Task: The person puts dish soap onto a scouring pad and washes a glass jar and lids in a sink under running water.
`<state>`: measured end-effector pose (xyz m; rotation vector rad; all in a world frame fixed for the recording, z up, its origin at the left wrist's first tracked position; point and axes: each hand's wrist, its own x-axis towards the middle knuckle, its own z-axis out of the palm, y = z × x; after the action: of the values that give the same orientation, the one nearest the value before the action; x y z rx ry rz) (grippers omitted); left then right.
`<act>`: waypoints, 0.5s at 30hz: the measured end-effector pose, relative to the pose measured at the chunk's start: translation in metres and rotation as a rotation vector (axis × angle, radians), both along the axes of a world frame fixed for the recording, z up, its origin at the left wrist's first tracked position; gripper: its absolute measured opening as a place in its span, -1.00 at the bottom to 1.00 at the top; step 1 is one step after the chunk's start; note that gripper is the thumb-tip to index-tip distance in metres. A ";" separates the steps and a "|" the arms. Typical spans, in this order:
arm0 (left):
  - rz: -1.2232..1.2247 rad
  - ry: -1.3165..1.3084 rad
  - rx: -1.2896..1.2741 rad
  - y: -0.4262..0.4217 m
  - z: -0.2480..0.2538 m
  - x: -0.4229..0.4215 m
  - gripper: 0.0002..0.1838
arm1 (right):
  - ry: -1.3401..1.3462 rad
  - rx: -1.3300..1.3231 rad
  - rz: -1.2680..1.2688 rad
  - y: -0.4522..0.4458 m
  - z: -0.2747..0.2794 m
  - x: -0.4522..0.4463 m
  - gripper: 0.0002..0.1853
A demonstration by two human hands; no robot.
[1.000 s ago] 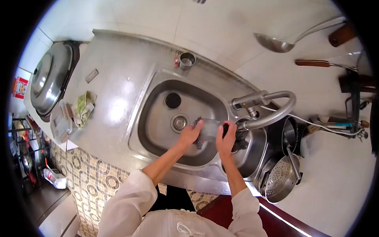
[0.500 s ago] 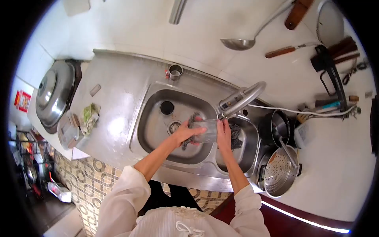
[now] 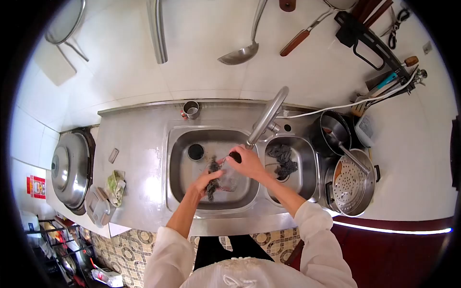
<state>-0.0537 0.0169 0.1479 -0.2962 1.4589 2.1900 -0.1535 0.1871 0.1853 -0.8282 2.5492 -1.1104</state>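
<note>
My left hand is closed on a grey mesh scouring pad, over the left sink basin. The thumb lies across the pad, against a clear container that is hard to make out against the steel. Close beside it, just under the faucet, my right hand has its fingers bent round a small dark round piece. Whether that piece belongs to the container I cannot tell. A black round cap or cup sits in the same basin, to the upper left.
Dark cloth or mesh lies in the right basin. Right of it stand a black pot and a steel colander. A metal cup stands behind the sink. Leftward are a green-white cloth and a lidded pan.
The camera view has shifted. The clear container has been turned from lying across between the hands. My right hand has moved up to the dark round piece, nearer the faucet.
</note>
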 end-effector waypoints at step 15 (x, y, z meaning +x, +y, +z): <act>0.514 -0.376 0.517 0.024 -0.055 0.016 -0.41 | -0.723 -0.748 -0.703 0.054 -0.068 -0.026 -0.46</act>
<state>-0.0380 0.0411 0.0933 -0.9153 0.6231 2.6189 -0.1792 0.2407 0.1176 0.4099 1.7801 -2.1277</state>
